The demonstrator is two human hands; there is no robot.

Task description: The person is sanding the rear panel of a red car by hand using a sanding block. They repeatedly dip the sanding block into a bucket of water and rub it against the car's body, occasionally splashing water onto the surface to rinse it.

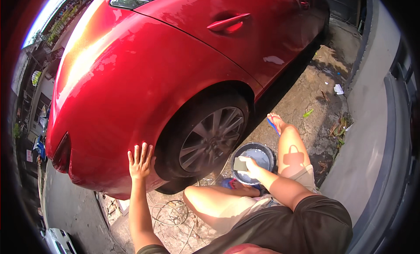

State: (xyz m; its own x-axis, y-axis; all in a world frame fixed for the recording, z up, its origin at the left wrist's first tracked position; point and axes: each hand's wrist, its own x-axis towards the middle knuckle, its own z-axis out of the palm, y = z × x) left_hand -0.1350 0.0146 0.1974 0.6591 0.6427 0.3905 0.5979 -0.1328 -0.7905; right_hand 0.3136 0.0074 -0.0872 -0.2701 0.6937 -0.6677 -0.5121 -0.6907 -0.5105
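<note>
Red car (pixel 144 74) fills the upper left of the view, its rear quarter panel and rear door glossy, with wet patches and a small smear of foam seen on the door's lower part. Below it, the rear wheel (pixel 211 138) with silver spokes is seen, tyre dark and wet. Concrete ground (pixel 306 101) beside the car is noted as damp, with scattered leaves and scraps. A coil of thin hose or cord (pixel 168 212) lies on the ground near the knees. A dark bucket (pixel 267 151) holding pale soapy water stands just beside the wheel, between the bent legs. A grey sponge (pixel 239 165) is held over the bucket's near rim by the right hand (pixel 253 167), fingers closed around it in a pinching grip. The left hand (pixel 141 161) is laid flat on the lower bumper panel just behind the wheel arch, fingers spread, nothing held. Judged progress: bodywork appears already wetted and partly washed; the lower panel and wheel seem still to be done, though this cannot be confirmed.
</note>
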